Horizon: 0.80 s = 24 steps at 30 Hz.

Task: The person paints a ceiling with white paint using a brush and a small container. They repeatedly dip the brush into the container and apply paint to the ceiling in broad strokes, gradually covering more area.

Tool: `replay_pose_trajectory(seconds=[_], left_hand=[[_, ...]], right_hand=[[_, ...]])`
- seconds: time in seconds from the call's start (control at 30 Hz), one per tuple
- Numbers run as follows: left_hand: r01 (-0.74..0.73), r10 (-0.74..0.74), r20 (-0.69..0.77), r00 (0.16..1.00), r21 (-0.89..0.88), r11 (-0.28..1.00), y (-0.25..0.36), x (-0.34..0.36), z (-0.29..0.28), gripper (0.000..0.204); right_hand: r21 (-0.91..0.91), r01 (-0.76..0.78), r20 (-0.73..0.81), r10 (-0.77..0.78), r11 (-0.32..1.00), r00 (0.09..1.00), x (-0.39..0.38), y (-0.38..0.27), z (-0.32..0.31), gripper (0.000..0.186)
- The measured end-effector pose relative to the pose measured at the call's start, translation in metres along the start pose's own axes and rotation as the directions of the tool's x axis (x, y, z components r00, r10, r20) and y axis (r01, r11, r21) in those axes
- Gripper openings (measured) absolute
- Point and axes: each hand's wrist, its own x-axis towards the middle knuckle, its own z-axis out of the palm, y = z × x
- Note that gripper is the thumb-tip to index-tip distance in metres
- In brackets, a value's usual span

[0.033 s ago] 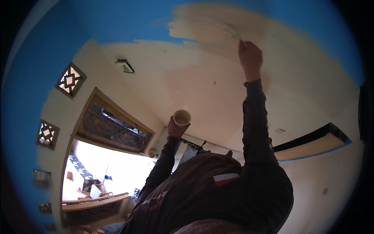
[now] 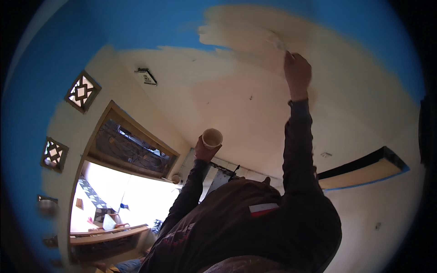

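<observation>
My right hand [image 2: 297, 73] is raised, closed on the handle of a paintbrush [image 2: 276, 42] whose head rests against the painted surface, inside a patch of cream paint [image 2: 236, 32] over blue paint [image 2: 152, 22]. The brush head is blurred and hard to tell from the paint. At centre left, lower down, my left hand [image 2: 205, 151] grips a pale round cup [image 2: 212, 135] with its open mouth visible; I cannot make out how much is inside.
At left are patterned vent openings [image 2: 82, 91], a wooden-framed transom [image 2: 129, 141] over a bright opening, and part of someone's blue-clothed body [image 2: 127, 267] at the bottom. A small fixture [image 2: 146, 76] is upper left; a dark-edged ledge [image 2: 364, 168] is at right.
My right hand and the brush have moved slightly right and down along the painted surface. My left hand with the cup is nearly still.
</observation>
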Motion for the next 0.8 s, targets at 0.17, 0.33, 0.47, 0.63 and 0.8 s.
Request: replay_pose_trajectory(seconds=[0.17,0.33,0.47,0.63,0.8], left_hand=[[-0.069,0.069,0.0,0.998,0.022,0.997,-0.014,0.004,0.009,0.085],[-0.06,0.058,0.037,0.998,0.052,0.997,-0.013,0.002,0.003,0.085],[-0.081,0.081,0.016,0.997,0.028,0.996,-0.015,0.005,0.003,0.084],[-0.038,0.038,0.018,0.999,0.034,0.999,-0.008,0.005,0.004,0.083],[-0.064,0.065,-0.018,0.998,0.041,0.997,-0.017,0.005,0.003,0.083]], right_hand=[[0.318,0.032,0.021,-0.041,0.948,0.999,-0.014,-0.032,-0.027,0.025],[0.452,0.249,0.229,-0.381,0.856,0.896,-0.034,-0.108,0.041,0.036],[0.434,0.464,0.218,-0.59,0.772,0.777,-0.044,-0.14,0.109,0.043],[0.321,0.517,0.226,-0.595,0.793,0.771,-0.03,-0.15,0.15,0.042],[0.236,0.42,0.317,-0.478,0.876,0.819,-0.038,-0.12,0.13,0.043]])
